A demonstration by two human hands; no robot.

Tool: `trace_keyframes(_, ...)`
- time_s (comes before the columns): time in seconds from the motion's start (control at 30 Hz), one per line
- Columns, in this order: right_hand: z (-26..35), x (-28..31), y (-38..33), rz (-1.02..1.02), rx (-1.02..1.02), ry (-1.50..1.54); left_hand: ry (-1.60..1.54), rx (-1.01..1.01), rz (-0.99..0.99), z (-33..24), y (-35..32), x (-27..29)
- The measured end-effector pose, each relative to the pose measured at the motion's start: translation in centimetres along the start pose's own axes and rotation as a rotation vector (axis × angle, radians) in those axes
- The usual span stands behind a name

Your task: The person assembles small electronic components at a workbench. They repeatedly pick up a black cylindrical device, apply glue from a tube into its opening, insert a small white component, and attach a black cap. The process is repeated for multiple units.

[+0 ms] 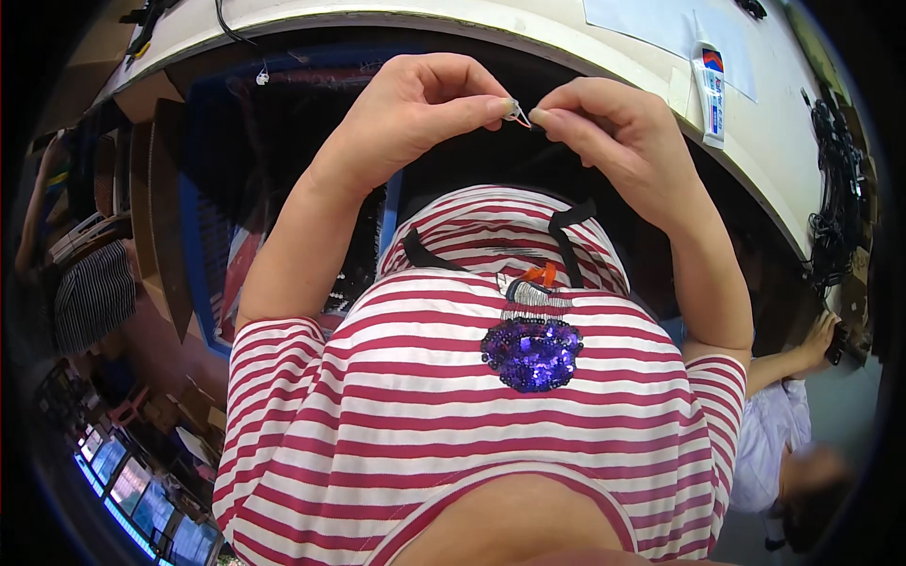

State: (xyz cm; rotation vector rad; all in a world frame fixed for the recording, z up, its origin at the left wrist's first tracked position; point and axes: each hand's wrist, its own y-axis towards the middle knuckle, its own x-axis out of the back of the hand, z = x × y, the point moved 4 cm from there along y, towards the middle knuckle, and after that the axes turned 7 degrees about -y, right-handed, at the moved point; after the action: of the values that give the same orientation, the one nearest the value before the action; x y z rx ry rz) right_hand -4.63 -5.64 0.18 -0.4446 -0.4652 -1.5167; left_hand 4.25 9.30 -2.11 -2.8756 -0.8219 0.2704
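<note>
Just off the worktop (566, 38) edge, both hands (415, 104) (613, 123) pinch one tiny clip (517, 115) by fingertips; a slip could drop it.

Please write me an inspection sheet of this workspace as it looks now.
Surface: white curved table, mostly bare.
Job's things: small thin wire piece pinched between both hands.
Clutter: glue tube and paper sheet on the table.
Grips: left hand and right hand fingertips meet at the wire piece.
Cables: black cable bundle at the table's right end.
Surroundings: blue crate under the table; another person at lower right.
</note>
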Motion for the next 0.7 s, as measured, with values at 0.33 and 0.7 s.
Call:
trace_keyframes(0.33, -0.15, -0.37, 0.59, 0.154, -0.076, -0.005, 0.232, 0.049, 0.019, 0.18, -0.89, -0.12)
trace_keyframes(0.7, -0.22, -0.29, 0.42, 0.138, -0.054, -0.024, 0.278, -0.002, 0.002, 0.45, -0.61, -0.29)
